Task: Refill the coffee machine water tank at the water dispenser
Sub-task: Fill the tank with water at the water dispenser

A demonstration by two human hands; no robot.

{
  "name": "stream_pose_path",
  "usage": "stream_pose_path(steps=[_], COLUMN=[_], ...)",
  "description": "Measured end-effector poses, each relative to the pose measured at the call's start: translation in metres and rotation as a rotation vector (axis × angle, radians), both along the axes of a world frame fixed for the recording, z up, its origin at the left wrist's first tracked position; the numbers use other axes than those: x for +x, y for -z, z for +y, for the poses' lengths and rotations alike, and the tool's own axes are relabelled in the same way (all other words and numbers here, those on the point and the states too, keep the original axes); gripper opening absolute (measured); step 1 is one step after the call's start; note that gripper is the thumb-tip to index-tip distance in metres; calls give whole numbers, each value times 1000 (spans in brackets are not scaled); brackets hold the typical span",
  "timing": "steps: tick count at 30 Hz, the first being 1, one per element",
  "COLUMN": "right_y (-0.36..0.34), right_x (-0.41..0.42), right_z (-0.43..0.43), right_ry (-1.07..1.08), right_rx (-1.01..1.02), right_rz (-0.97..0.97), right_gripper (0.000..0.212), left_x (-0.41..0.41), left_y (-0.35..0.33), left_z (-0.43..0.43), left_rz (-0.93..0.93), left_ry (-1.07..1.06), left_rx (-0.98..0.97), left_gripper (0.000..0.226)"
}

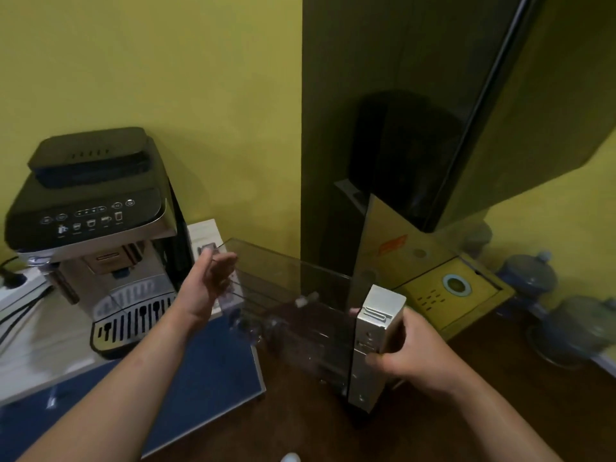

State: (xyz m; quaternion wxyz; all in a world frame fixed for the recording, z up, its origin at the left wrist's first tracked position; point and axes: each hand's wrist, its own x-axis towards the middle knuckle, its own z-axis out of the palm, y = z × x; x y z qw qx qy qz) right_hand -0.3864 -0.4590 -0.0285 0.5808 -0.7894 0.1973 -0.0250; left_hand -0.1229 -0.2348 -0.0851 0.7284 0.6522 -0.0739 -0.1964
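A clear plastic water tank with a silver front panel hangs in the air between my hands, out of the machine. My right hand grips the silver panel end. My left hand lies flat against the tank's far clear end, fingers apart. The black and silver coffee machine stands on a cabinet at the left. A tall dark water dispenser rises at the middle right, its dark spout recess above the tank.
A blue-fronted cabinet carries the machine. A power strip with a cable lies at the far left. Large blue water bottles sit on the floor at the right, near a yellow box. The floor is dark wood.
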Motion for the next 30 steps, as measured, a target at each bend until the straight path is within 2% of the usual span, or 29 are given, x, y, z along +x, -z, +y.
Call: stream_pose_path(steps=[4,7,11,15,18,21,25,27,30], right_y=[-9,-8,-6,-1,4,10,20,23,26], right_x=[-25,-39,-51,-53,-58,-72,-102,-120,-147], right_z=[1,2,11,23,33,35,25,13,-13], right_ry=[-20,3,108,265,399,497,525,550,581], right_rx=[30,103,235,236,226,199,284,332,385], right_rz=[-14,-55,-162,-292,-430,-565,-654,-671,-705], right_gripper=[97,109,112,115,104,89,41,36,35], left_x=[-30,-48,-66,-82,-95,-104,-125,-138,-162], left_y=[-13,-20,-27,-26,-27,-22,-25,-31,-36], left_z=[7,9,9,7,4,-2,-18,-33,-58], left_rz=[-14,-51,-35,-19,2,-27,-51,-89,-86], left_ry=[79,97,39,48,90,149,240,280,335], left_rx=[-55,-60,-146,-201,-236,-213,-194,-204,-231], left_gripper=[72,81,67,44,46,36,33,24,38])
